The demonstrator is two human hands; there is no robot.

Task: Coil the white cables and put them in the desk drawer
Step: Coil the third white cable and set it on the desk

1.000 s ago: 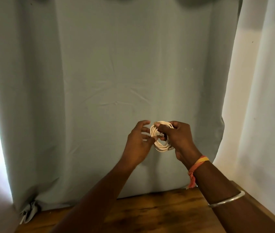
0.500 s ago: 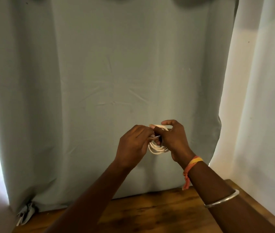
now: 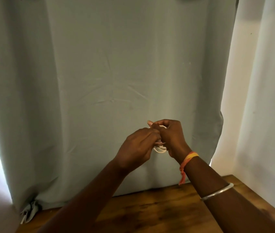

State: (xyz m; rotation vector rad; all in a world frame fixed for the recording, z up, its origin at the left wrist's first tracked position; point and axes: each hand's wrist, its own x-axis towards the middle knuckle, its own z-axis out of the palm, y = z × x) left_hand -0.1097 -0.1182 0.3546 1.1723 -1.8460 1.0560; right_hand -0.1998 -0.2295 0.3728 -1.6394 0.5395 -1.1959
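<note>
Grey curtain (image 3: pixel 116 81) behind wooden counter (image 3: pixel 158 212). Small white cable coil (image 3: pixel 160 150) pinched by curled fingers (image 3: pixel 151 132) of left hand (image 3: pixel 138 147), right hand (image 3: pixel 172 137). Coiling nearly done, seemingly; drawer unseen, stowing left.

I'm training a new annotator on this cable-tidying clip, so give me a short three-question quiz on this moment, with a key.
1. True or false: the left hand and the right hand hold the white cable coil in the air above the wooden desk.
2. Which arm wears the orange thread band and the silver bangle? A) left B) right C) both
3. Fill in: behind the hands hangs a grey-green ____.
Key: 1 true; 2 B; 3 curtain.
</note>
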